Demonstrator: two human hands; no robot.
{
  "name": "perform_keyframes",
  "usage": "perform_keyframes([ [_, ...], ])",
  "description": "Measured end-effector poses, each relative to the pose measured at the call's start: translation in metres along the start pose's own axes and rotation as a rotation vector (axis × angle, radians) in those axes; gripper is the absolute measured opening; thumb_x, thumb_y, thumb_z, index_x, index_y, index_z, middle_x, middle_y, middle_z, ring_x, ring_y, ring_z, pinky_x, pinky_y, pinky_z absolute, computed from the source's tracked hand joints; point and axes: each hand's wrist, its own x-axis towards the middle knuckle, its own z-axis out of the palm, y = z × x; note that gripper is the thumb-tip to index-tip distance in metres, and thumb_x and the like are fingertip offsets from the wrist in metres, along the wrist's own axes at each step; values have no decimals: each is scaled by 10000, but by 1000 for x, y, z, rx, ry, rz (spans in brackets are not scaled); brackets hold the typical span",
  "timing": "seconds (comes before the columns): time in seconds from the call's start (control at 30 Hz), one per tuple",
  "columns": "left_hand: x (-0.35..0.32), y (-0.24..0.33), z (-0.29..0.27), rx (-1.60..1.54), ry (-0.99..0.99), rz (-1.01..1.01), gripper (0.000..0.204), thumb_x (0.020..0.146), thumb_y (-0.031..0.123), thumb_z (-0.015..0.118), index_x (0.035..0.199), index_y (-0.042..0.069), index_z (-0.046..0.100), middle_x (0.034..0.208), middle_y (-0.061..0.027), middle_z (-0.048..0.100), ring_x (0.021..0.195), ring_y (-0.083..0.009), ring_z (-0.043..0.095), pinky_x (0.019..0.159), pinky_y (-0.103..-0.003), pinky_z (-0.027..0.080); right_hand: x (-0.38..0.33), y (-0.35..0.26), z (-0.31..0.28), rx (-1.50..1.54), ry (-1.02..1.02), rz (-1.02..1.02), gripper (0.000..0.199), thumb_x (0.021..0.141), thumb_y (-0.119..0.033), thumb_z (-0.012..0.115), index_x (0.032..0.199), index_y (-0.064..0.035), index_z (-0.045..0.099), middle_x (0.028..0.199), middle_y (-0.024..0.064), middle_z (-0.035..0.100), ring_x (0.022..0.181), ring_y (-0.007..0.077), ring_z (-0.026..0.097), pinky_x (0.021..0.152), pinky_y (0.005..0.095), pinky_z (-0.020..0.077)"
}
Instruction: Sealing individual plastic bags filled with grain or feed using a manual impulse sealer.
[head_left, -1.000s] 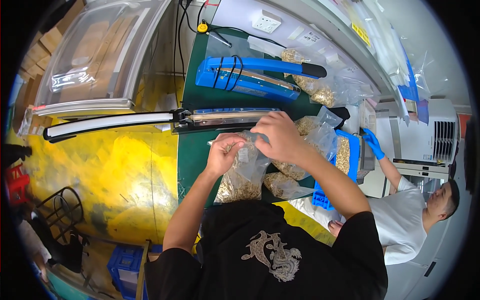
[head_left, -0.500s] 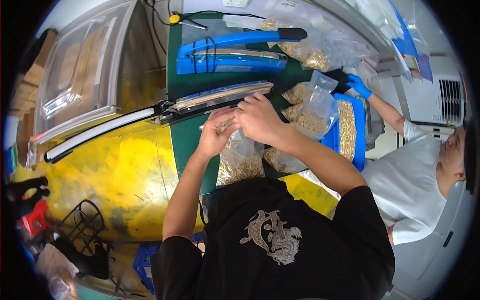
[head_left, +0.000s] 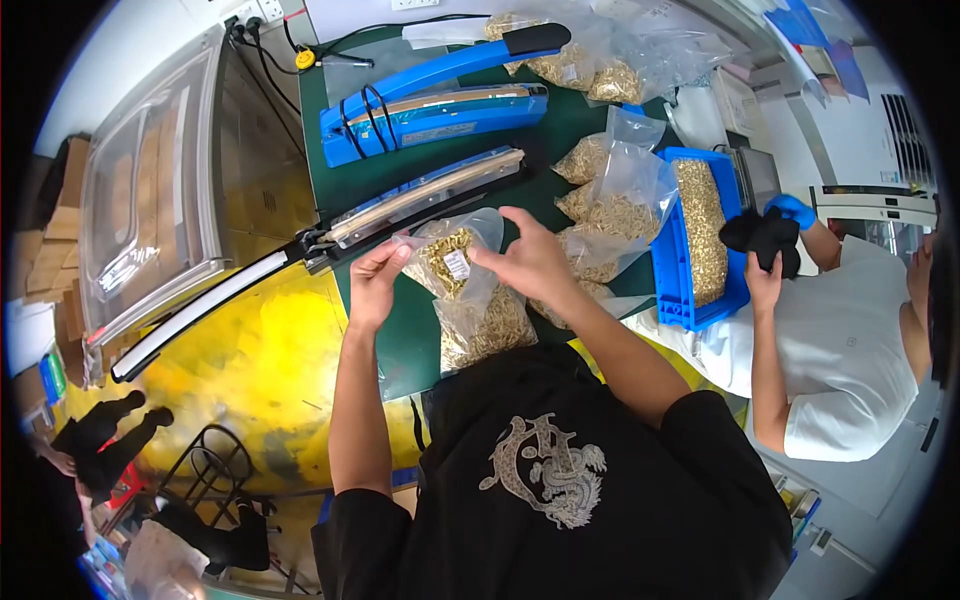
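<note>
My left hand [head_left: 373, 283] pinches the left edge of a clear plastic bag [head_left: 450, 262] between thumb and fingertips. Straw-coloured dried pieces and a small white label [head_left: 456, 264] show in it. On its other side my right hand [head_left: 532, 258] grips the bag, thumb over the front and index finger stretched away; its other fingers are partly hidden. Just below is a fuller bag of dried pieces [head_left: 488, 335], close to my black shirt; whether the two are joined I cannot tell. Beyond my hands stands a bar heat sealer [head_left: 420, 205], its long arm swung out left.
A second, blue sealer [head_left: 440, 120] sits behind. Filled bags [head_left: 615, 215] lie to the right, beside a blue crate [head_left: 665, 290] of dried pieces. At far right, a person with a blue glove [head_left: 793, 210] holds black cloth [head_left: 760, 240]. A clear-lidded cabinet [head_left: 150, 200] stands left.
My hands have drawn back from the sealer and spread apart, showing the bag's label between them. The person at right has brought the black cloth nearer their body. The whole view has shifted.
</note>
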Motion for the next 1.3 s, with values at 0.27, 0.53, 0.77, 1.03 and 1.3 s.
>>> perform_keyframes([
  [0.27, -17, 17, 14, -25, 133, 86, 144, 884, 62, 609, 984, -3, 691, 996, -75, 678, 1014, -142, 582, 923, -268, 413, 15, 10, -37, 255, -255, 48, 344, 752, 28, 548, 1094, 30, 581, 581, 68, 574, 462, 111, 526, 424, 261, 397],
  [0.53, -47, -20, -1, -34, 375, 13, 139, 894, 120, 616, 939, 8, 686, 894, -29, 662, 848, -92, 581, 811, -222, 436, 29, 3, -59, 348, -341, -87, 289, 762, -104, 727, 1014, 15, 648, 731, 46, 648, 656, 112, 622, 559, 221, 454],
  [0.77, -31, -29, -15, -291, 436, -105, 152, 912, 175, 598, 968, 50, 664, 943, -30, 663, 877, -125, 594, 835, -269, 440, 39, 52, -20, 130, -265, -723, 511, 713, -119, 750, 1202, -92, 605, 1232, 109, 572, 1144, 256, 534, 936, 357, 438],
  [1.03, -29, -36, -23, -280, 425, -154, 182, 930, 215, 567, 1024, 77, 640, 1003, -23, 644, 946, -156, 586, 884, -313, 428, 51, 48, 2, 256, -182, -737, 381, 718, -130, 746, 1087, -76, 671, 1165, 132, 610, 1104, 279, 558, 947, 368, 436],
  [1.3, -28, -36, -22, -315, 465, -202, 168, 933, 222, 564, 1000, 85, 634, 954, -12, 645, 891, -127, 583, 838, -291, 440, 56, 44, 10, 237, -196, -777, 177, 734, -109, 732, 887, -25, 706, 1001, 114, 678, 1018, 272, 611, 879, 380, 478],
])
